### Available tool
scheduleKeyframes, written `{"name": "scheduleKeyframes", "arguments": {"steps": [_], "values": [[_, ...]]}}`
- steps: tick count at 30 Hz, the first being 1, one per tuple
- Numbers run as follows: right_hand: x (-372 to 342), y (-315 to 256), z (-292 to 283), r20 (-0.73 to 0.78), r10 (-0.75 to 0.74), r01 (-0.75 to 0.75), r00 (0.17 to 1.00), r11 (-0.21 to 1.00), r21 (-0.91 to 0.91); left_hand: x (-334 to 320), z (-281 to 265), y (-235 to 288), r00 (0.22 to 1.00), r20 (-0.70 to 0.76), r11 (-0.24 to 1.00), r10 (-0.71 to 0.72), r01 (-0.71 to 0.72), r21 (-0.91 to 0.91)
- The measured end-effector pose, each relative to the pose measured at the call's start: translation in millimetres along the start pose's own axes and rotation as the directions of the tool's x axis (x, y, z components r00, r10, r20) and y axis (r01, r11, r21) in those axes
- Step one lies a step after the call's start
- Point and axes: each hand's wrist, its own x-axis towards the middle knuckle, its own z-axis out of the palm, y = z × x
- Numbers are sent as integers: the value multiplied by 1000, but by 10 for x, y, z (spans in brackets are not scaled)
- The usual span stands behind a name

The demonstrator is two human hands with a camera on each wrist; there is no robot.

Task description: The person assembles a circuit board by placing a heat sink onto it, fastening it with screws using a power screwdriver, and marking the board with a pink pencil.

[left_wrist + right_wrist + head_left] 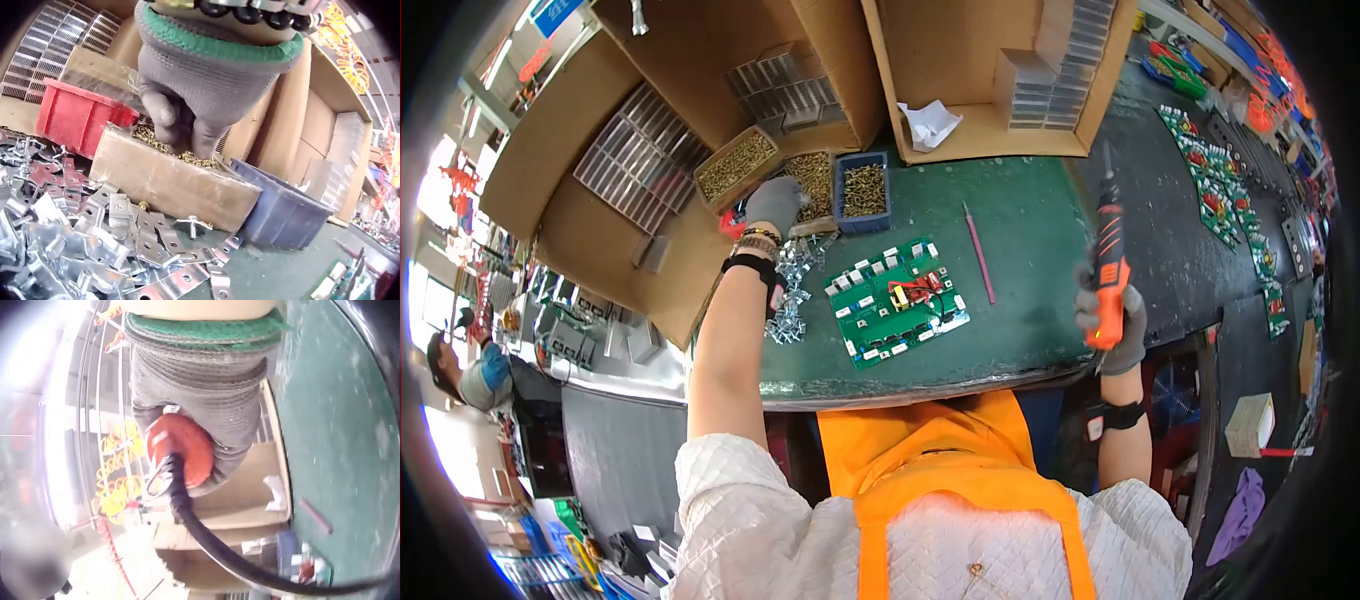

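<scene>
My gloved left hand (pixel 774 204) reaches down into a cardboard box of small brass screws (pixel 810 182). In the left wrist view its fingers (pixel 203 139) point into the screws (pixel 195 160), and the fingertips are partly hidden, so I cannot tell whether they pinch one. On the right, my gloved right hand (pixel 1128 330) grips an orange and black electric screwdriver (pixel 1111 275), its bit pointing away from me. In the right wrist view the screwdriver's orange end (pixel 187 447) and black cord show. A green circuit board (pixel 870 325) with white connectors lies between the hands.
Bent metal clips (pixel 788 318) are heaped left of the board. A blue bin (pixel 863 192) and another box (pixel 738 165) of screws flank the cardboard box; a red bin (pixel 78 119) is beside it. A pink pen (pixel 980 255) lies right of the board. Large cartons (pixel 1000 150) stand behind.
</scene>
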Motion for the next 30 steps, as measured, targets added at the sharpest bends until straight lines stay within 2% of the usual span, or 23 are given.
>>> {"name": "scheduleKeyframes", "arguments": {"steps": [1, 2, 3, 4, 5, 6, 7, 8, 9, 10, 11, 12, 13, 14, 15, 17, 18, 20, 21, 23, 24, 30], "values": [[-63, 37, 4, 230, 196, -254, 953, 933, 255, 22, -13, -14, 1000, 1, 1000, 14, -14, 8], [-129, 79, 20, 490, 295, -517, 820, 748, 416, 31, -17, -26, 999, 12, 964, -34, 36, -264], [-212, 131, 61, 488, 279, -505, 827, 752, 424, 23, -43, -3, 996, 36, 852, -77, 85, -516], [-317, 195, 112, 476, 299, -496, 827, 786, 369, -127, -241, 194, 993, 73, 721, -92, 117, -683], [-390, 263, 166, 462, 318, -488, 828, 816, 311, -236, -297, 290, 995, 69, 726, -78, 104, -680], [-427, 383, 181, 514, 322, -557, 795, 724, 408, -356, -312, 353, 998, 49, 499, 42, 21, -866], [-515, 461, 296, 460, 348, -556, 817, 689, 465, -486, -328, 431, 988, 1, 220, 153, -33, -975], [-589, 518, 386, 418, 362, -523, 833, 759, 387, -636, -384, 561, 985, 1, 225, 171, -38, -974], [-644, 549, 429, 374, 370, -489, 850, 819, 301, -798, -452, 713, 976, 71, 172, 205, 35, -984], [-615, 598, 316, 449, 394, -541, 802, 797, 269, -920, -491, 834, 962, 134, 121, 239, 108, -987], [-638, 554, 364, 453, 382, -533, 806, 802, 272, -1006, -494, 908, 961, 126, 125, 248, 97, -987], [-687, 480, 453, 378, 528, -589, 760, 806, 59, -1086, -492, 959, 954, 132, 55, 268, 122, -991], [-735, 458, 497, 266, 652, -639, 710, 755, -146, -1152, -495, 998, 947, 143, -11, 287, 153, -988], [-772, 527, 413, 275, 669, -648, 691, 741, -175, -1202, -507, 1031, 939, 156, -105, 307, 196, -975], [-794, 540, 461, 276, 667, -650, 692, 742, -165, -1231, -484, 1029, 937, 162, -95, 309, 200, -975], [-794, 510, 637, 305, 662, -447, 685, 712, -542, -1242, -431, 1027, 928, 107, -225, 356, 196, -954], [-820, 517, 652, 219, 685, -445, 695, 649, -617, -1246, -426, 1021, 928, 105, -222, 358, 194, -955], [-858, 534, 682, 173, 679, -419, 713, 611, -671, -1260, -442, 997, 894, 117, -291, 433, 262, -920], [-867, 538, 696, 123, 670, -396, 732, 567, -723, -1274, -456, 1002, 894, 117, -284, 432, 259, -923], [-865, 514, 727, 131, 665, -387, 736, 571, -724, -1308, -471, 1034, 895, 121, -237, 430, 241, -941], [-862, 497, 739, 131, 662, -380, 738, 568, -730, -1330, -474, 1048, 913, 138, -192, 384, 225, -955], [-853, 425, 736, 135, 655, -344, 744, 547, -763, -1351, -482, 1168, 919, 144, -235, 368, 242, -941]]}}
